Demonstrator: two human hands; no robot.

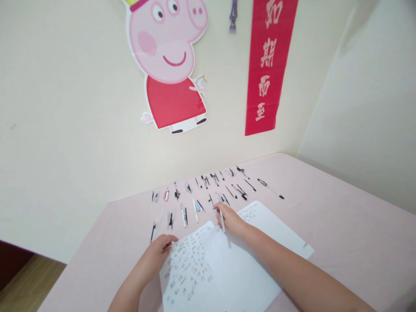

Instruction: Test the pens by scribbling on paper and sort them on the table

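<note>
My right hand point(229, 219) is closed around a pale pen point(222, 222), over the top of the sheets. A small light-blue bit shows by its fingertips; whether it belongs to the pen I cannot tell. My left hand point(157, 253) rests at the left edge of a handwritten sheet point(188, 268), with its fingers bent a little apart and touching the edge. A mostly blank white sheet point(242, 277) lies to the right of the writing, partly under my right forearm. Further right, another sheet point(276, 225) carries a few written lines near its top.
Behind the paper, pens and pen parts lie in rows on the pink table point(341, 234), among them a white pen point(195, 211) and a clear pen with black ends point(271, 189). The wall behind bears a cartoon pig cutout point(175, 102) and a red banner point(264, 97).
</note>
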